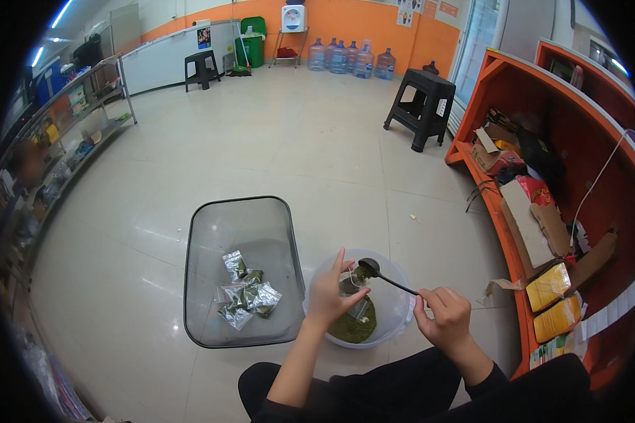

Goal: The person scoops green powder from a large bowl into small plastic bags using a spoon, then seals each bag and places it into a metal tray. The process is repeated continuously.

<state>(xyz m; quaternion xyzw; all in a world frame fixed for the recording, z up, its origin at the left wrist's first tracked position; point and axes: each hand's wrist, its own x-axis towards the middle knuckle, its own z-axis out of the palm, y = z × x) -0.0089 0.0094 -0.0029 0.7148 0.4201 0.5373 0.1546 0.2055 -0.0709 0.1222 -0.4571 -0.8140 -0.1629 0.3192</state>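
Note:
My right hand [444, 320] grips the handle of a small black spoon [397, 284], whose bowl is at the mouth of a small clear plastic bag [352, 285]. My left hand [328, 296] holds that bag between thumb and fingers, with some green crumbly stuff at its opening. Both are above a translucent plastic tub [394, 317] on the floor. Green powdery material [352, 328] lies in the tub, with another small clear bag [358, 308] on it. To the left, a black-rimmed mesh tray [243, 219] bears several small zip bags [248, 296] with green contents.
An orange shelf unit [500, 222] with cardboard and yellow packs [549, 301] stands on the right. A metal rack [121, 92] runs along the left. Further off are a black stool [423, 106], another stool [202, 69], large water bottles [338, 58] and a green bin [252, 45].

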